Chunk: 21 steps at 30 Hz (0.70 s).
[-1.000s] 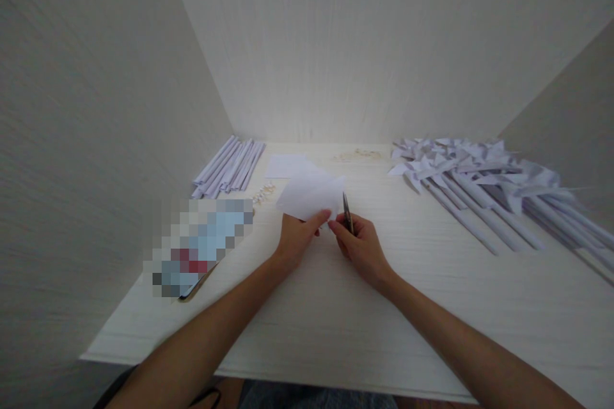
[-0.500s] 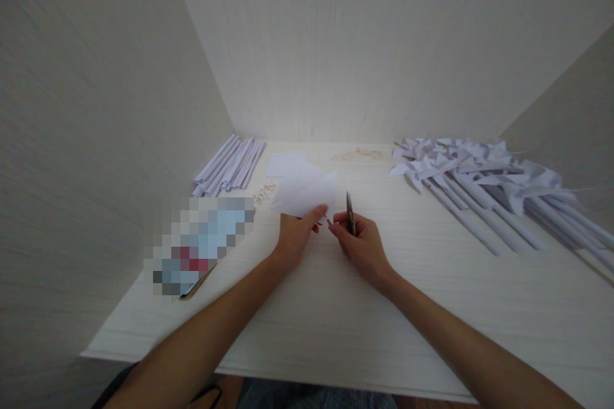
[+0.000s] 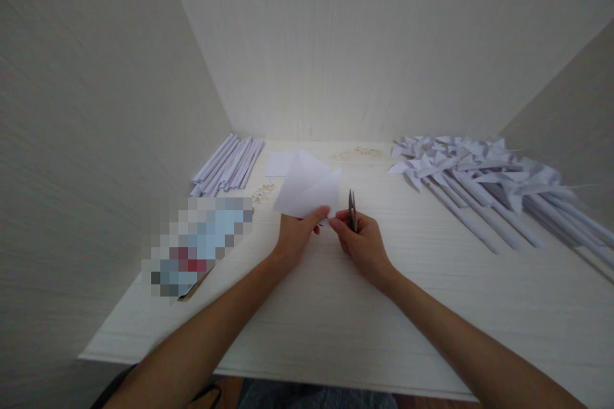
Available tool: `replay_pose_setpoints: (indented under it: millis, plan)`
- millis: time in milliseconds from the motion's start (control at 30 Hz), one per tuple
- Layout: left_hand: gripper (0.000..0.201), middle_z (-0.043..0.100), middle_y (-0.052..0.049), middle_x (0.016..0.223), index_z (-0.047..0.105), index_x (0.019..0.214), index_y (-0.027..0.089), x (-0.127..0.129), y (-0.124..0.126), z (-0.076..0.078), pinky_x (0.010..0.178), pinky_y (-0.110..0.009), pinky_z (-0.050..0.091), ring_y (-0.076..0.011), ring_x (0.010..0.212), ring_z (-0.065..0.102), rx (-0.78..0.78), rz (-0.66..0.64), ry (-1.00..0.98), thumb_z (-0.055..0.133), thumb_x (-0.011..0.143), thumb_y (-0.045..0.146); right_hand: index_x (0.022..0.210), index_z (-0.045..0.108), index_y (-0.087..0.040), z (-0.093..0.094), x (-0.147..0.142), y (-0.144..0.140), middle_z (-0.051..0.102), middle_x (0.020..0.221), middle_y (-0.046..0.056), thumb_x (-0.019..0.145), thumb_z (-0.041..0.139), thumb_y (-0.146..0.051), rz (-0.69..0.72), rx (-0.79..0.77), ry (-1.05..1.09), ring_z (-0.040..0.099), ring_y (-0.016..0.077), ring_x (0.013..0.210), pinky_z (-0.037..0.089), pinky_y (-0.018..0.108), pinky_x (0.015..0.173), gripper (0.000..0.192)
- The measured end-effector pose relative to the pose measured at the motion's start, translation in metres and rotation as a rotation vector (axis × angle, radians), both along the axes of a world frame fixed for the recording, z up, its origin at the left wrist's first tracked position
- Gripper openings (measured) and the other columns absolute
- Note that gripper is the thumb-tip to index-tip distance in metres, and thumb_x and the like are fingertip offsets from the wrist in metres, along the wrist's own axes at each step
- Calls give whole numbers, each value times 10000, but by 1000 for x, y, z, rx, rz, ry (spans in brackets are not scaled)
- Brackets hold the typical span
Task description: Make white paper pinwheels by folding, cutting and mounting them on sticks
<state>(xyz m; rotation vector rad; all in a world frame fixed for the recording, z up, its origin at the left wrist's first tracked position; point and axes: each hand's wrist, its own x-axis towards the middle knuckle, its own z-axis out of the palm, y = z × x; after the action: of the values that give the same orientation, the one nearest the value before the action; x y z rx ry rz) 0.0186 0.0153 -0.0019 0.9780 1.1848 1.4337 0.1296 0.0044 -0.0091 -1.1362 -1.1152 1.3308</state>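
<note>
The left hand (image 3: 298,236) pinches the near edge of the white paper (image 3: 307,188), which extends ahead of its grip; just right of it, the right hand (image 3: 362,239) clasps scissors (image 3: 353,209), long axis pointing away

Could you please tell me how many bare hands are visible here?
2, side by side above the white table: the left hand gripping a thin white paper sheet, the right hand holding a slim, dark, pointed metal tool.
</note>
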Motion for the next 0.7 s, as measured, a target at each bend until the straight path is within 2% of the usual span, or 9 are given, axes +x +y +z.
replay_pose_setpoints:
  millis: [300, 700]
  plan:
    - [225, 547, 21, 580, 569, 670, 145, -2, 1, 0, 370, -179, 334, -64, 444, 436, 11, -43, 23, 691, 540, 281, 645, 511, -159, 0, 1, 1, 325, 368, -114, 616, 639, -391, 51, -3, 103, 233, 26, 307, 153, 185, 298, 267]
    - [233, 566, 9, 622, 591, 697, 152, -1, -1, 2, 385, -192, 342, -79, 482, 461, -8, -32, -9, 695, 528, 274, 625, 511, -159, 0, 1, 1, 340, 376, -101, 632, 630, -402, 60, 3, 66, 244, 28, 313, 161, 184, 301, 271]
